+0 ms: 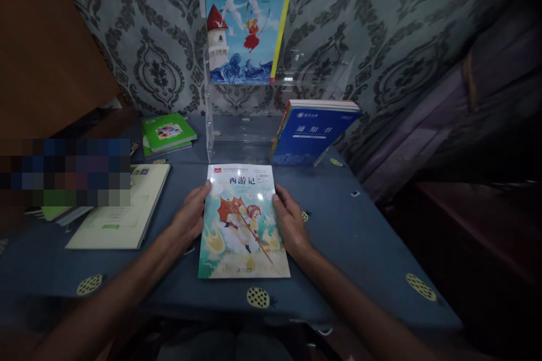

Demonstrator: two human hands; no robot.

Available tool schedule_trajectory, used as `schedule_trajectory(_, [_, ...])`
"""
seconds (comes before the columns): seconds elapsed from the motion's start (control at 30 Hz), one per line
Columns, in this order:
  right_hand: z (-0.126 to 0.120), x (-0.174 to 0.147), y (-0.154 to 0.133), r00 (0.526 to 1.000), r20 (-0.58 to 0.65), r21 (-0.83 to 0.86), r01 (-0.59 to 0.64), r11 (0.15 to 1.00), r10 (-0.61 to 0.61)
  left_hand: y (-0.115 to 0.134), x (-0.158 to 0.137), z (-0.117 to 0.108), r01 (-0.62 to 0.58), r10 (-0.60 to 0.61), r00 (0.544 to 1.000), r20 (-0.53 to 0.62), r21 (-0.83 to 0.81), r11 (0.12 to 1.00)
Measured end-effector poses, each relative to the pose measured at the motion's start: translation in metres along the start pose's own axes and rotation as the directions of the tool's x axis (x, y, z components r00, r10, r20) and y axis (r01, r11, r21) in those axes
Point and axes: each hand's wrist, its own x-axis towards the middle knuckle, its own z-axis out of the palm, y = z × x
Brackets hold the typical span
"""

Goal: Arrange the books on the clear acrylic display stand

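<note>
Between my two hands is a paperback book (241,237) with a white and teal cover and a cartoon figure holding a staff. My left hand (192,214) grips its left edge, thumb at the upper corner. On the right edge my right hand (292,220) holds it the same way, fingers partly hidden behind the book. Just beyond it stands a clear acrylic book rack (209,124). A blue-covered book (313,132) leans in the rack's lower right. Higher up, a light-blue storybook (241,28) with a yellow spine stands upright.
Green books (169,132) lie stacked at the back left of the blue tablecloth (351,248). Nearer, a pale booklet (122,214) rests beside other books, partly covered by a blurred patch. A brown wooden panel (51,51) rises at left; patterned wallpaper (161,45) is behind.
</note>
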Motion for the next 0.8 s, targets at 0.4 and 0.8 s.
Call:
schedule_trajectory(0.4, [0.005, -0.006, -0.021, 0.981, 0.059, 0.125, -0.192, 0.973, 0.186, -0.003, 0.014, 0.009, 0.016, -0.014, 0.999, 0.039, -0.044, 0.999])
schedule_trajectory(0.8, [0.01, -0.009, -0.02, 0.971, 0.14, 0.22, -0.221, 0.95, 0.193, -0.014, 0.012, 0.005, -0.077, 0.078, 0.997, 0.01, -0.04, 0.996])
